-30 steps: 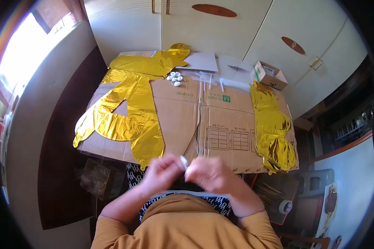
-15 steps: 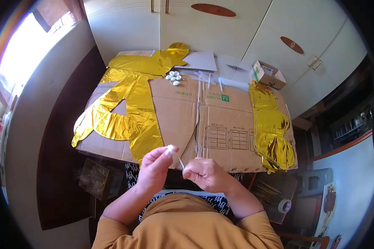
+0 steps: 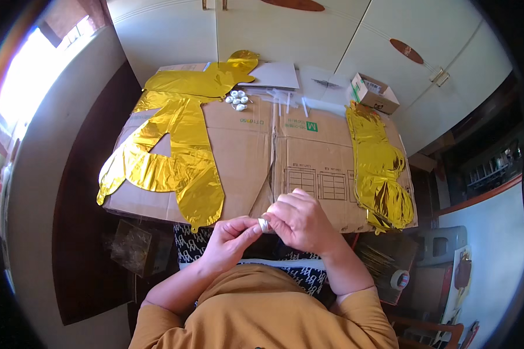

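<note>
Low at the near edge of the cardboard, my left hand pinches a small white ribbon roll between thumb and fingers. My right hand is closed right up against the roll's other side, its fingers curled over. Any loose strand between the hands is hidden by the fingers. Several similar white rolls sit in a cluster at the far middle of the cardboard. A large gold foil balloon, flat and uninflated, lies to the left of my hands.
Flattened cardboard covers the table. More gold foil lies along its right side, with a small open box behind. Clear plastic straws and a white sheet lie at the back. A tape roll is at lower right.
My hands have come together. The left moved right and slightly down with the roll; the right rose and closed against it. The strand between them no longer shows.
</note>
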`<act>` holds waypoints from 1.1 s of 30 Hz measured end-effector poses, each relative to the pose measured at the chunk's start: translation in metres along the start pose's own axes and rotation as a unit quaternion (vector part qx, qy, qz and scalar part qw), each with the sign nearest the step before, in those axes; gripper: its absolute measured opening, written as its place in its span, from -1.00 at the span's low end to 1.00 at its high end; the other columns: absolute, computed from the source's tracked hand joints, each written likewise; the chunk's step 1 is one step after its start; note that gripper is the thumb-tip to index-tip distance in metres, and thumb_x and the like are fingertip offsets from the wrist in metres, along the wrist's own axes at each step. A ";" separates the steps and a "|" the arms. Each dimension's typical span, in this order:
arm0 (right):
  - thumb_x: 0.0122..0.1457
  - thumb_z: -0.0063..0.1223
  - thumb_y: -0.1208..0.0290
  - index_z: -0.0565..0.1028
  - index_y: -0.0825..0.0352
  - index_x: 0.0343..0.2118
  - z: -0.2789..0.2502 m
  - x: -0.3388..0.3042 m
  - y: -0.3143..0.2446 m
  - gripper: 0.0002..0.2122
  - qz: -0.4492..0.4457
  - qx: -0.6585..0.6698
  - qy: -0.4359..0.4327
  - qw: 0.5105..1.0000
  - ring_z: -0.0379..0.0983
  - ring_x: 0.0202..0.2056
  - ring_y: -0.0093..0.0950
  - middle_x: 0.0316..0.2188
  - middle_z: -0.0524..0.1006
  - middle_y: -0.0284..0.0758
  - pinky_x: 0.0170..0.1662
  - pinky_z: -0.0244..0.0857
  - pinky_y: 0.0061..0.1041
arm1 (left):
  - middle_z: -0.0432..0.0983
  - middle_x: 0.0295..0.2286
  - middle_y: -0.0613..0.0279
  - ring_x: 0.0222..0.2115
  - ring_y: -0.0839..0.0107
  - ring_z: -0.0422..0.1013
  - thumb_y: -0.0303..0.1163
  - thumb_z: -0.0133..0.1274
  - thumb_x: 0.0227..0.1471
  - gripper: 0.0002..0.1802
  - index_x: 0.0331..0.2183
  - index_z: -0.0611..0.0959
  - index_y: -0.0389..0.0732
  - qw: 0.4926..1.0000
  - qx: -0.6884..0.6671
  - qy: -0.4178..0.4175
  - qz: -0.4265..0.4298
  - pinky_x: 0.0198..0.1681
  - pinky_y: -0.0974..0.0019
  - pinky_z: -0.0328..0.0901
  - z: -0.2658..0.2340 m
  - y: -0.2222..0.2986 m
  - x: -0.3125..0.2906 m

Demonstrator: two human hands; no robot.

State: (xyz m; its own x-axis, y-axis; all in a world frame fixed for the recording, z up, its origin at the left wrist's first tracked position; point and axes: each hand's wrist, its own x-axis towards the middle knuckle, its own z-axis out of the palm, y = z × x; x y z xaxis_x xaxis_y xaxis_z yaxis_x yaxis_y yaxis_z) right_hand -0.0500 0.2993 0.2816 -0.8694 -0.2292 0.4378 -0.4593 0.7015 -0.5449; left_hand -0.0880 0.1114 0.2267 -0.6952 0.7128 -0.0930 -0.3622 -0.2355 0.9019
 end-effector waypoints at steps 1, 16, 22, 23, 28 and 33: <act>0.10 0.07 0.38 0.43 0.30 -0.56 0.003 -0.001 0.008 -0.84 0.014 0.044 -0.010 0.999 0.38 -0.55 -0.30 -0.62 0.42 -0.28 -0.45 0.22 -0.38 | 0.54 -0.36 0.36 -0.38 0.72 0.36 -0.45 -0.01 0.15 -0.80 -0.24 0.61 -0.35 1.000 0.010 -0.007 -0.024 -0.29 0.58 0.27 0.005 0.008 -0.001; -0.02 0.22 0.48 0.48 0.33 -0.39 -0.018 -0.017 0.006 -0.85 0.144 0.135 -0.009 0.980 0.41 -0.50 -0.43 -0.52 0.44 -0.32 -0.41 0.29 -0.48 | 0.55 -0.33 0.35 -0.33 0.69 0.36 -0.43 0.00 0.14 -0.82 -0.26 0.62 -0.30 0.998 -0.030 -0.016 -0.047 -0.23 0.57 0.25 -0.012 -0.002 0.003; -0.06 0.25 0.55 0.49 0.34 -0.32 -0.007 0.006 0.016 -0.78 0.034 0.310 -0.140 0.940 0.44 -0.40 -0.47 -0.43 0.48 -0.31 -0.31 0.33 -0.54 | 0.50 -0.41 0.45 -0.36 0.73 0.32 -0.40 -0.04 0.17 -0.86 -0.32 0.59 -0.23 0.989 -0.036 -0.121 -0.081 -0.26 0.60 0.20 -0.018 0.012 0.007; -0.07 0.26 0.56 0.50 0.34 -0.34 -0.008 0.009 0.015 -0.80 0.040 0.301 -0.149 0.941 0.45 -0.39 -0.46 -0.42 0.49 -0.32 -0.29 0.34 -0.53 | 0.50 -0.42 0.45 -0.35 0.73 0.32 -0.40 -0.04 0.17 -0.86 -0.32 0.58 -0.22 0.986 -0.047 -0.130 -0.089 -0.26 0.59 0.20 -0.020 0.014 0.007; -0.07 0.24 0.60 0.50 0.35 -0.40 -0.003 0.027 0.011 -0.84 0.036 0.206 -0.137 0.968 0.46 -0.44 -0.45 -0.48 0.50 -0.32 -0.35 0.34 -0.55 | 0.37 -0.51 0.45 -0.49 0.68 0.20 -0.38 -0.07 0.13 -0.81 -0.32 0.57 -0.29 0.984 -0.093 -0.100 -0.118 -0.37 0.59 0.11 -0.039 0.024 0.025; 0.09 0.11 0.55 0.48 0.36 -0.41 0.013 0.070 0.048 -0.96 0.161 0.293 -0.126 0.934 0.41 -0.49 -0.66 -0.53 0.50 -0.41 -0.43 0.30 -0.64 | 0.37 -0.45 0.42 -0.55 0.72 0.16 -0.44 -0.09 0.09 -0.68 -0.08 0.48 -0.28 0.987 -0.139 -0.018 -0.073 -0.47 0.65 0.06 -0.056 0.059 0.032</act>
State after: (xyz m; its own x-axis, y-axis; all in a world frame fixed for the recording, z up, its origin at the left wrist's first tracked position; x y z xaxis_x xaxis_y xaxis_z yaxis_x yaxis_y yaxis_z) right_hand -0.1352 0.3080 0.2774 -0.9610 -0.2733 0.0415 -0.1228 0.2877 -0.9498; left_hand -0.1660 0.0835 0.2532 -0.6027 0.7739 -0.1947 -0.6170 -0.2973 0.7286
